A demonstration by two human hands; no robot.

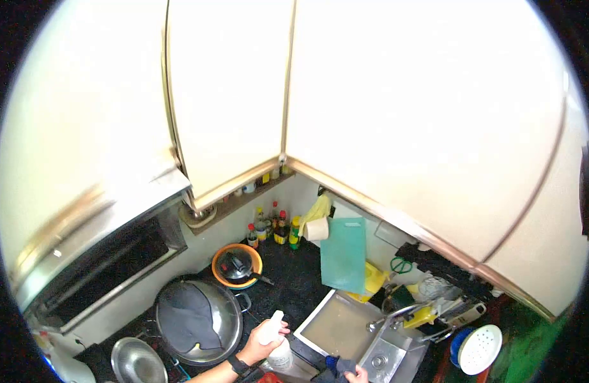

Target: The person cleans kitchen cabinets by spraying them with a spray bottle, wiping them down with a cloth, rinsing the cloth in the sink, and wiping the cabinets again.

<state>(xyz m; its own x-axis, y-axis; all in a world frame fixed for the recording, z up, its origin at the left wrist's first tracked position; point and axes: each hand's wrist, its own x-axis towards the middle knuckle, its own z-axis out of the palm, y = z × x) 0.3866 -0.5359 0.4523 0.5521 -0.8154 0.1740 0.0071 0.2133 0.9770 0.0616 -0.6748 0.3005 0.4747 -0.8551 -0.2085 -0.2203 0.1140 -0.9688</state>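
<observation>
My left hand (261,342), with a dark watch on the wrist, is wrapped round the neck of a white spray bottle (280,359) near the counter's front edge. The bottle's white nozzle sticks up above my fingers. My right hand (357,375) is at the bottom edge, partly cut off, closed on a dark grey cloth (336,370). Just beyond the cloth is the sink, its left basin (317,319) filled with murky liquid. Left of the bottle stands a large metal pan (234,332) with a grey cloth (187,314) spread over it.
An orange bowl (259,258) with a glass lid (234,263) sits in the corner near several sauce bottles (280,228). A green cutting board (344,255) leans behind the sink. A metal bowl (138,362) is lower left; a white colander (481,350) is right. Cabinets (409,115) overhang above.
</observation>
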